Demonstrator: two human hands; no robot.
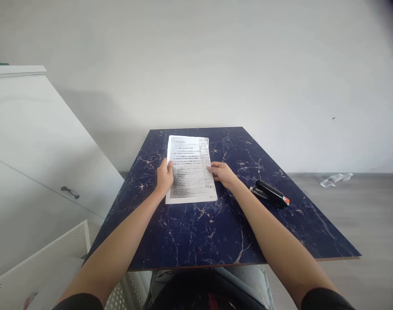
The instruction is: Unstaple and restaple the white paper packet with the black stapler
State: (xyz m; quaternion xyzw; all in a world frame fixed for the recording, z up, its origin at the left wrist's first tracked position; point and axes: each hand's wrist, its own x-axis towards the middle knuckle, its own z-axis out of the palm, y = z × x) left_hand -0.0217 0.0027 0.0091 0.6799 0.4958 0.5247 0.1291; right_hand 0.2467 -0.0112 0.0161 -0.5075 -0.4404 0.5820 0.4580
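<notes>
The left hand [165, 177] pinches the printed paper [187, 172] at one edge, the right hand [224, 174] at the other; no staple can be made out in it. Right of the right hand, a black stapler [271, 194] lies unheld on the marbled surface [202, 241]

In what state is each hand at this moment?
Left hand: holding the left edge of the printed paper.
Right hand: fingers at the paper's right edge; grip unclear.

Pale wall [202, 64] catching soft light; grey wood-look floor [351, 215] running below; white cabinet [31, 142] standing left, dark handle [70, 192] showing.
</notes>
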